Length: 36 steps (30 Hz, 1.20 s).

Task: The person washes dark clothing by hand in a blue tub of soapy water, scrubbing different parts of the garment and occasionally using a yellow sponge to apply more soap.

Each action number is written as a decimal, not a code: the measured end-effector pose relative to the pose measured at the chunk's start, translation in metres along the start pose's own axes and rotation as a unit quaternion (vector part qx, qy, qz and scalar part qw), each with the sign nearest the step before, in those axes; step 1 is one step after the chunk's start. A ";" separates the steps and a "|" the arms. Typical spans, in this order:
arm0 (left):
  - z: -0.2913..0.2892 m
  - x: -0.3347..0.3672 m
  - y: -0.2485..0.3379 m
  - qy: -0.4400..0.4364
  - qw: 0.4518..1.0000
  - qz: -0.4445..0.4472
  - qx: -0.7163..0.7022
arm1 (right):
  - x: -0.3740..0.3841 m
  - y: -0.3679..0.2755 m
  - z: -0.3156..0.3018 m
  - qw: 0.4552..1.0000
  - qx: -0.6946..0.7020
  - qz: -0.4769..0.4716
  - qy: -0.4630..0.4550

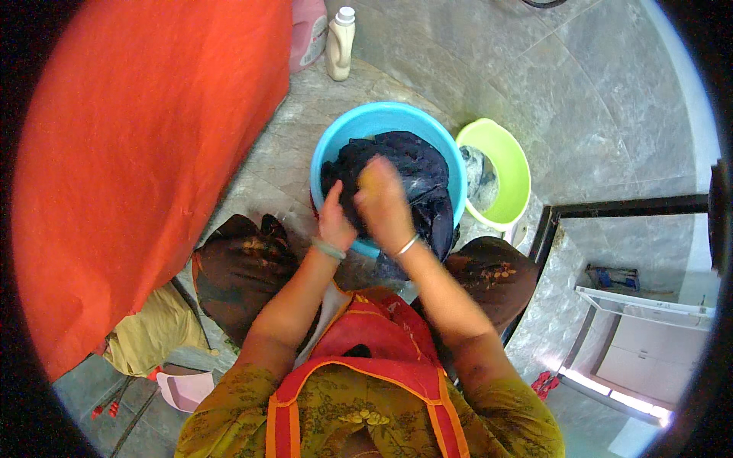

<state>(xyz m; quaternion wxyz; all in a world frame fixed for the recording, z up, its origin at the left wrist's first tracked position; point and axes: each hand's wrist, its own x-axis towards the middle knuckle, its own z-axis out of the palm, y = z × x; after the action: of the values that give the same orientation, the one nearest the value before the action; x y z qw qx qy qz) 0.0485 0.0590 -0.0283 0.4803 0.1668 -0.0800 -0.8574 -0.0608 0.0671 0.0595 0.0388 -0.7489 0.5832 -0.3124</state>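
A blue basin (333,139) stands on the floor in front of me, heaped with wet dark cloth (412,156), part of which hangs over the near rim. Over the cloth, my right hand (384,204) is closed around a yellow piece (372,180) that looks like a bar of soap; motion smears both. My left hand (336,221) is at the cloth's near left side, just inside the rim. It seems to grip the cloth, though its fingertips are partly hidden.
Touching the basin's right side is a lime-green basin (513,164) with greyish wet cloth (479,179) inside. A cream bottle (340,47) and a pink jug (308,34) stand beyond. Large red cloth (153,153) fills the left. A pink dustpan-like piece (185,389) lies lower left.
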 end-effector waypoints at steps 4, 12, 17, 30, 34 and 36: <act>0.021 -0.007 -0.023 -0.009 1.000 0.020 0.016 | -0.026 -0.007 0.023 0.992 -0.011 0.123 -0.020; -0.049 -0.001 -0.056 0.042 0.892 0.061 0.446 | -0.039 0.095 0.057 0.935 0.102 0.339 0.039; -0.042 -0.024 -0.047 0.135 0.989 -0.048 0.036 | -0.042 0.117 0.021 0.924 0.117 0.363 -0.004; 0.024 -0.029 -0.020 0.313 0.876 -0.019 0.368 | 0.005 0.038 0.045 0.921 0.006 0.093 -0.378; 0.036 -0.026 -0.028 0.369 0.774 0.019 0.513 | -0.010 0.091 0.047 0.928 -0.234 0.037 -0.289; 0.042 -0.035 -0.013 0.326 0.794 0.011 0.513 | -0.007 0.111 0.042 0.933 -0.240 0.032 -0.265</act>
<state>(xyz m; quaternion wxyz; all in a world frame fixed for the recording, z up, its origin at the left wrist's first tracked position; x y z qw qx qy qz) 0.0393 0.0945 0.0139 0.3313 0.6577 -0.3485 -0.5798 -0.1348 0.0253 -0.0239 0.0216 -0.7724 0.6330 0.0481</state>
